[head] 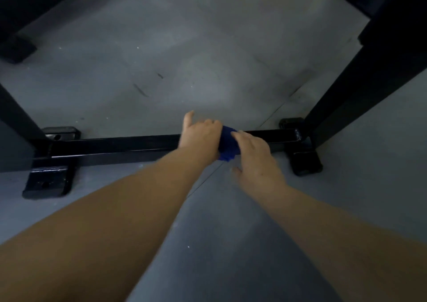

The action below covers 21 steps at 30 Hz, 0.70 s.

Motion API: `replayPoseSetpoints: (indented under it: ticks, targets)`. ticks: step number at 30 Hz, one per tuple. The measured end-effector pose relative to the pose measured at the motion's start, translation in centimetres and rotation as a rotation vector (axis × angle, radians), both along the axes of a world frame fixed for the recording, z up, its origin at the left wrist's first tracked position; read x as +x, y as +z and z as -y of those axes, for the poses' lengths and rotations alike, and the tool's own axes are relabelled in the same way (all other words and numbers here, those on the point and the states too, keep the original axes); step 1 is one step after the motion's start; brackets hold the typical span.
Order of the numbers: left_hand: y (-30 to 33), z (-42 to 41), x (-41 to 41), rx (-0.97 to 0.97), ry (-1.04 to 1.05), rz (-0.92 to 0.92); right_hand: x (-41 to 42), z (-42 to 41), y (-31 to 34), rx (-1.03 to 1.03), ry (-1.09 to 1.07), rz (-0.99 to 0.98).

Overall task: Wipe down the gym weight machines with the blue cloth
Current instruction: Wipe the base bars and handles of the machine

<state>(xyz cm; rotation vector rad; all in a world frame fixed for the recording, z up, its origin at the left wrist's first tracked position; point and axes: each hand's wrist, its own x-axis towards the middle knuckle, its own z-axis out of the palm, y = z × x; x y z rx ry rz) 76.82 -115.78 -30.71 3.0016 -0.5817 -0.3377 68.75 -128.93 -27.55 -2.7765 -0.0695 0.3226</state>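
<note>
A black steel floor bar (120,145) of the weight machine frame runs left to right across the grey floor. A bunched blue cloth (227,145) lies over the bar, right of its middle. My left hand (199,136) curls over the bar and grips the cloth's left side, with one finger sticking up. Coming from the right, my right hand (256,156) rests its straight fingers on the cloth's right side, thumb spread toward the floor. Most of the cloth is hidden between the two hands.
Black uprights rise from the bar's ends at the left (16,116) and right (360,89). Bolted foot plates sit at the left (47,179) and right (305,163). Another dark frame part (18,47) stands at the back left on the grey floor (184,59).
</note>
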Motion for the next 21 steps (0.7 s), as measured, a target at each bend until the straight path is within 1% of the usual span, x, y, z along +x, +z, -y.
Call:
replayPoseSetpoints:
  ticks: [2, 4, 6, 9, 10, 12, 13, 17, 19, 21]
  targets:
    - [-0.3, -2.7, -0.2, -0.002, 0.003, 0.008, 0.5, -0.2, -0.3, -0.049, 0.175, -0.010]
    - [-0.3, -4.8, -0.2, -0.005, 0.045, 0.007, 1.2, -0.9, -0.8, -0.047, 0.263, -0.014]
    - [0.5, -4.3, -0.4, 0.021, 0.080, -0.036, 1.8, -1.8, -1.3, -0.048, 0.232, 0.048]
    - [0.9, 0.5, -0.4, 0.002, 0.052, -0.075, 2.9, -0.8, -2.1, -0.157, 0.098, 0.184]
    - [0.9, 2.1, -0.5, -0.031, 0.034, -0.094, 3.3, 0.2, -2.0, -0.191, 0.079, 0.174]
    - [1.1, 3.4, -0.3, -0.103, 0.012, -0.127, 4.5, 2.1, -1.7, -0.222, 0.090, 0.093]
    - [1.1, 3.1, -0.3, -0.124, 0.009, -0.135, 5.1, 2.6, -1.6, -0.231, 0.127, 0.060]
    - [1.0, -1.0, -0.2, -0.166, 0.055, -0.127, 6.7, 1.2, -1.5, -0.290, 0.361, 0.103]
    - [1.3, -2.9, -1.1, -0.132, 0.063, -0.143, 7.0, 1.6, -1.8, -0.316, 0.368, 0.100]
    - [1.2, -4.8, -2.2, -0.008, 0.061, -0.129, 6.9, 4.2, -1.6, -0.341, 0.287, 0.090]
